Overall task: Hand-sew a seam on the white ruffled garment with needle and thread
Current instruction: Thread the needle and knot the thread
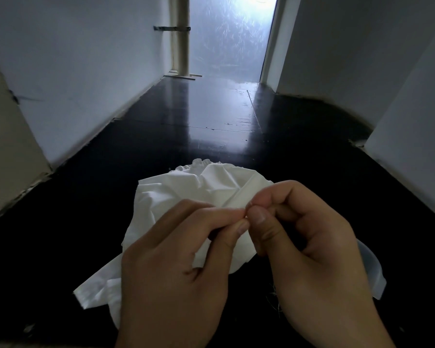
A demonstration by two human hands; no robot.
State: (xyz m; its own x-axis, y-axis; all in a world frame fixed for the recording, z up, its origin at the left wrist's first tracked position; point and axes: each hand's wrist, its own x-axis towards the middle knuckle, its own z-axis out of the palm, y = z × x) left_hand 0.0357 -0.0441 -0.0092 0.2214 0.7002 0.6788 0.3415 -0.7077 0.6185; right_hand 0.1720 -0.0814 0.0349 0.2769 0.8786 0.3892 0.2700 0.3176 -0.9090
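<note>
In the head view, the white ruffled garment [176, 194] is held up above a dark glossy floor [211, 116], between pale walls, with its gathered frill [199, 164] turned away from the person. A folded band or seam edge [241, 194] runs diagonally toward the fingertips. The left hand [181, 259] is curled, and the cloth is pinched between its thumb and forefinger. The right hand [309, 237] is curled close beside it, thumb pressed to forefinger just at the folded edge; whether cloth or a needle is pinched there cannot be told, since neither needle nor thread can be made out. The fingertips of the two hands are touching or nearly so.

The fabric is judged to be light, thin and limp, easily creased and prone to slipping out of alignment. It is best gripped right at the folded edge, close to the stitching point, so that the layers are kept flat and taut.
</note>
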